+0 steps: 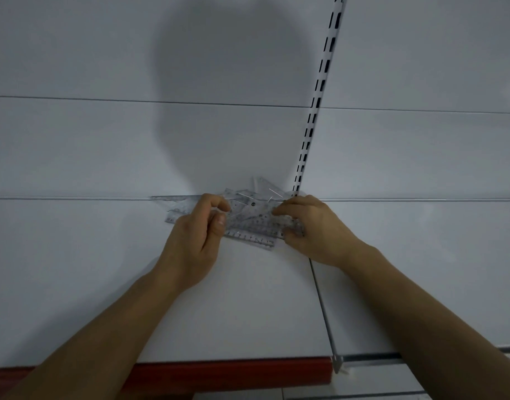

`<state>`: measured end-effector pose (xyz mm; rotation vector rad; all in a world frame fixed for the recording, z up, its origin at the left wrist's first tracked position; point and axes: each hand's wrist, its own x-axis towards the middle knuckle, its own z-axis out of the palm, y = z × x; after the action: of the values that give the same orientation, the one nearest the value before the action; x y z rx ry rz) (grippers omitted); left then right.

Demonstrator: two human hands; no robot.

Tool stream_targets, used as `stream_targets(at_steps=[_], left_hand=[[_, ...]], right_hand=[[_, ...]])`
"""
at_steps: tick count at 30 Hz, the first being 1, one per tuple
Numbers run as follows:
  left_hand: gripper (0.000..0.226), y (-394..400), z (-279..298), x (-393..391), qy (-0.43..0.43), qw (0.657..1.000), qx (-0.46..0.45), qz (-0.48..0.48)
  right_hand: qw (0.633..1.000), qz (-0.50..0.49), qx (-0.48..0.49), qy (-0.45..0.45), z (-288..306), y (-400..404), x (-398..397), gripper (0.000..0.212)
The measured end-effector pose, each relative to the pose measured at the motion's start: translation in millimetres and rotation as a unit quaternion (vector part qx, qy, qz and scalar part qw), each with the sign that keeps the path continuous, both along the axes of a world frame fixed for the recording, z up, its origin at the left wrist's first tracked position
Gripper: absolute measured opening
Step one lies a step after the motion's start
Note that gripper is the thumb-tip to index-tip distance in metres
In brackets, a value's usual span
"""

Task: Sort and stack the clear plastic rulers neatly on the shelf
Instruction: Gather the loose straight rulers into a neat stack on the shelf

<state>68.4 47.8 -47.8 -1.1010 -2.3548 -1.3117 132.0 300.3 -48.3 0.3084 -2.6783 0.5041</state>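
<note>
Between both sets of fingers, a loose pile of clear plastic rulers is lying on the white shelf. Left hand is pinching one end; right hand is gripping the other, fingers curled round.

White back panels, slotted upright, red edge strip, round shadow.
</note>
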Motion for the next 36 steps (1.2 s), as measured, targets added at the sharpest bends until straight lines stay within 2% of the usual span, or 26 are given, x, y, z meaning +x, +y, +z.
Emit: stream_targets(at_steps=[4,8,10,12,13,15,16,17,21,24,27,31,36], left_hand=[[0.013,0,0,1,-0.004,1.000,0.001,0.007],[0.013,-2,3,5,-0.006,0.999,0.022,0.024],[0.013,-3,8,9,0.000,0.999,0.040,0.014],[0.014,0,16,14,0.009,0.999,0.044,-0.008],[0.015,4,20,18,0.009,0.999,0.038,-0.022],[0.017,16,28,27,-0.013,0.998,0.026,-0.060],[0.018,24,31,32,-0.031,0.996,0.022,-0.084],[0.021,35,34,37,-0.048,0.993,0.018,-0.110],[0.024,99,40,64,-0.073,0.975,0.010,-0.209],[0.022,159,40,91,-0.099,0.963,0.017,-0.251],[0.027,220,38,121,-0.120,0.957,0.017,-0.263],[0.029,301,37,163,-0.167,0.948,0.050,-0.265],[0.033,401,33,208,-0.227,0.939,0.071,-0.247]], right_hand=[[0.996,-0.001,0.045,0.077,-1,-1,2,0.016],[0.985,-0.101,0.000,0.141,15,-4,7,0.022],[0.978,-0.140,-0.103,0.112,27,-3,15,0.020],[0.953,-0.160,-0.251,0.045,35,4,24,0.021],[0.927,-0.166,-0.335,0.019,36,9,32,0.023],[0.852,-0.155,-0.500,-0.015,36,21,52,0.027],[0.821,-0.146,-0.551,-0.019,35,28,65,0.029],[0.806,-0.143,-0.574,-0.014,35,37,79,0.030],[0.817,-0.195,-0.538,0.077,29,77,130,0.027],[0.792,-0.232,-0.553,0.112,24,118,173,0.027],[0.780,-0.276,-0.551,0.109,18,175,219,0.029],[0.807,-0.317,-0.486,0.115,13,261,279,0.029],[0.821,-0.361,-0.420,0.139,20,354,331,0.026]])
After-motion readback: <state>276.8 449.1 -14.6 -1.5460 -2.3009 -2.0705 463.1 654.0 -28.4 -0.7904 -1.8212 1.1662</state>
